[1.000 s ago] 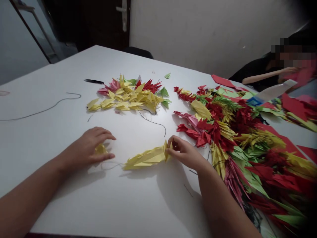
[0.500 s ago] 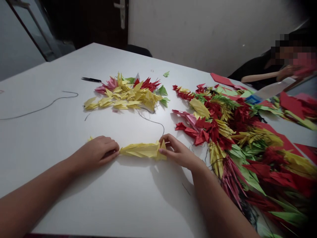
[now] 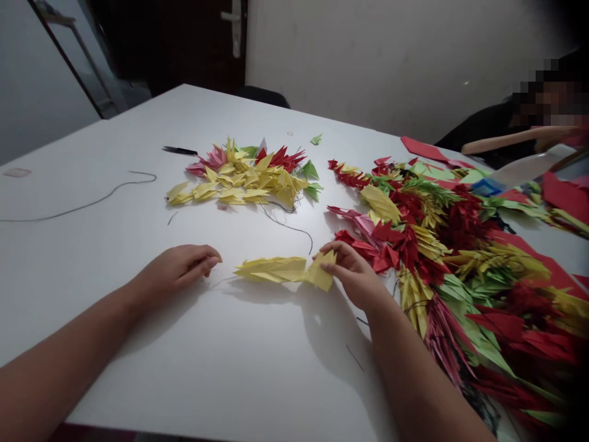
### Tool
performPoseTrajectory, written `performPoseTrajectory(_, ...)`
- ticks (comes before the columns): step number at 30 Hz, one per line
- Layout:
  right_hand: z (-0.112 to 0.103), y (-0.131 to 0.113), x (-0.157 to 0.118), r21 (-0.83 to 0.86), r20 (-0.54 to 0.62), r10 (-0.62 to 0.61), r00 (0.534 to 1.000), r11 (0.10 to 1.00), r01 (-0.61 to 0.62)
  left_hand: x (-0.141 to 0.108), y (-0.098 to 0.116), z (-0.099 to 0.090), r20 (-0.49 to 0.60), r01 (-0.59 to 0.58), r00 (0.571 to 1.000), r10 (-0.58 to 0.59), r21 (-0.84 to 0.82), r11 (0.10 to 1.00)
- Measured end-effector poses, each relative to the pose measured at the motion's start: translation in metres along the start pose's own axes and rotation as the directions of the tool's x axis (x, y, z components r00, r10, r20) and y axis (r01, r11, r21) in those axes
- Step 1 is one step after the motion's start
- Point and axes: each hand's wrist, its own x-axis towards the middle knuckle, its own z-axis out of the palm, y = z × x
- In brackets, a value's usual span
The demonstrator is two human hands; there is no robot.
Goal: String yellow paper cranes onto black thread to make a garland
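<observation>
A yellow strand of nested folded-paper pieces (image 3: 271, 270) lies in front of me, its pointed end to the left. At its right end, my right hand (image 3: 354, 276) pinches a single yellow folded-paper piece (image 3: 321, 275) between thumb and fingers; I cannot tell whether that piece touches the strand. My left hand (image 3: 177, 270) rests to the left of the strand, apart from it, with thumb and fingertips pressed together. A faint line, perhaps thread, runs between this hand and the strand's tip. What those left fingers hold is too small to make out.
Beyond my hands is a heap of yellow, red, pink and green folded pieces (image 3: 257, 181), with dark scissors or a similar tool (image 3: 179, 150) beside it. A big pile of paper strands (image 3: 427, 245) covers the right side. Loose dark thread (image 3: 105, 195) lies left. Another person (image 3: 501, 126) sits at far right.
My left hand has come away from the strand's left tip, leaving a gap. The yellow piece in my right hand has shifted right and turned. The view has swung slightly left.
</observation>
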Motion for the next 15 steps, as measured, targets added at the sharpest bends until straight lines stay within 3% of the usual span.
performPoseTrajectory(5,-0.009,0.005,0.006,0.114,-0.139,0.073,0.988,0.992,-0.057,-0.001,-0.014,-0.008,0.028,0.056,0.998,-0.056,0.014,0.998)
performPoseTrajectory(8,-0.01,0.005,0.007,0.143,-0.169,0.112,0.979,0.986,-0.088,-0.001,-0.016,-0.01,0.083,0.028,0.996,-0.03,0.024,0.999)
performPoseTrajectory(15,-0.004,0.004,0.007,0.168,-0.197,0.152,0.969,0.979,-0.119,-0.003,0.014,0.01,0.107,-0.137,0.987,0.121,0.159,0.978)
